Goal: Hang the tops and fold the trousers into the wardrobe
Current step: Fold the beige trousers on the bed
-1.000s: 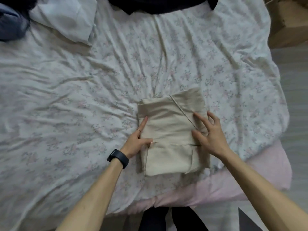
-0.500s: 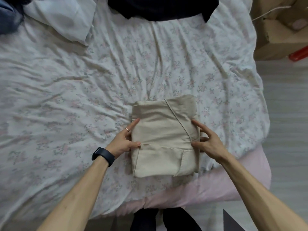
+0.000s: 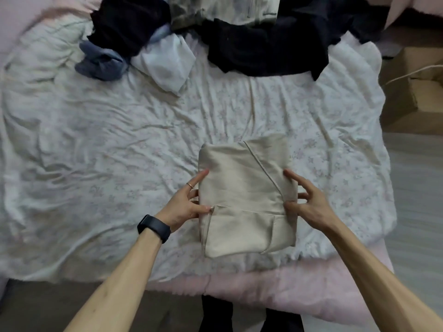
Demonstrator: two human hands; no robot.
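The bed (image 3: 119,140) with its crumpled flowered sheet serves as the work place, wide and soft enough to spread and fold clothes on. At its far end lies a heap of unsorted clothes (image 3: 263,51), dark, blue and white pieces, pushed away so the near part is free for folding; these seem to wait for their turn. Near the front edge lie the folded beige trousers (image 3: 239,188), a flat, neat packet close to the person, so both arms reach it easily.

The left hand (image 3: 184,204) grips the left side of the packet and the right hand (image 3: 309,202) grips the right side. On each, thumb and forefinger lie on top and the other fingers curl toward the edge. Whether those fingers are under the cloth is hidden. I judge this two-sided hold keeps the layers together for lifting toward the wardrobe, which is not in view.
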